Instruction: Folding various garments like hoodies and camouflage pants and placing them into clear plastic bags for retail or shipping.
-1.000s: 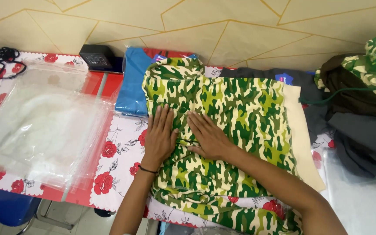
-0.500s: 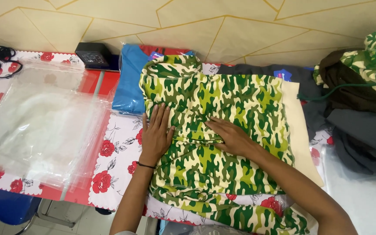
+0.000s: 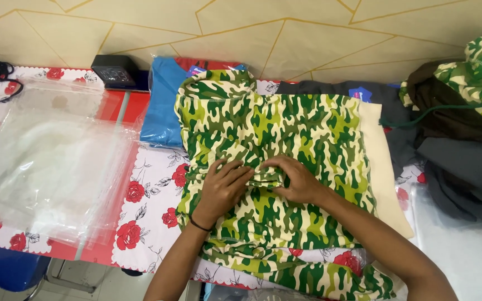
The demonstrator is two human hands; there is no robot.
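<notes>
A green, yellow and cream camouflage-print knit garment [image 3: 274,139] is spread flat on a table covered by a white cloth printed with red roses [image 3: 146,206], and part of it hangs over the near edge. At the middle of the garment a small ridge of fabric [image 3: 264,177] is pinched up between the two hands. The left hand [image 3: 224,189] is laid on the cloth with its fingers bent and closed on the left side of the ridge; a thin dark band is worn at its wrist. The right hand [image 3: 297,179] is curled over the ridge from the other side, its fingertips pressed on the same fold. A blue folded garment in a clear wrapper [image 3: 163,106] is seen just behind, a stack of clear plastic bags [image 3: 51,161] to the left, and dark grey clothing [image 3: 464,167] to the right.
</notes>
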